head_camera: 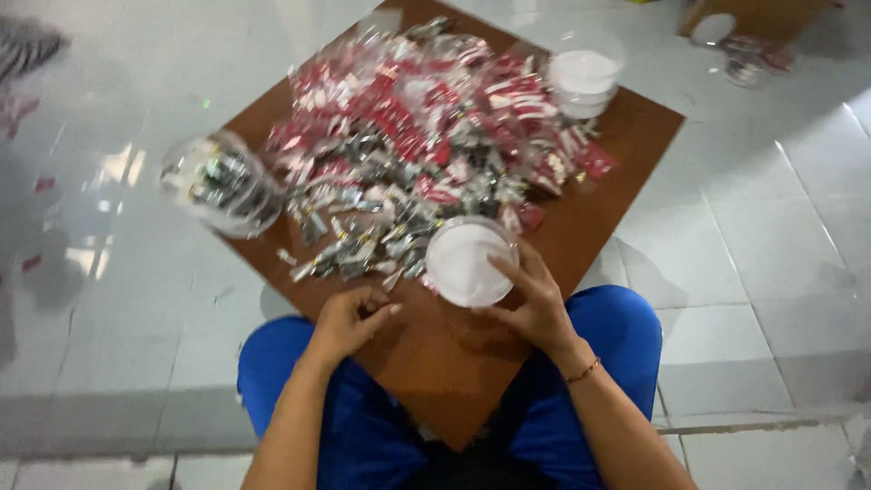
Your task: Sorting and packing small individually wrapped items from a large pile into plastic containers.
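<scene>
At the far left edge of the brown board (472,363), a clear round jar (222,184) is seen, partly overhanging the edge, already loaded with silvery wrapped pieces. Next to it, across the middle of the board, a wide heap of small packets (426,136) is spread, silver ones nearer the person and red-and-white ones farther off. The left hand (349,322) is rested on the bare wood just short of the silver packets, its fingers curled loosely inward; whether anything is pinched in them cannot be told. To its right, a clear round container with a white top (467,263) is steadied by the right hand (535,304), whose fingers are spread around its near side. What lies inside cannot be made out beneath the white surface. The work is judged to be at the sorting and filling stage, with this container being handled at the near edge of the heap. At the far right corner, stacked clear tubs (585,77) are seen, their contents not discernible.
</scene>
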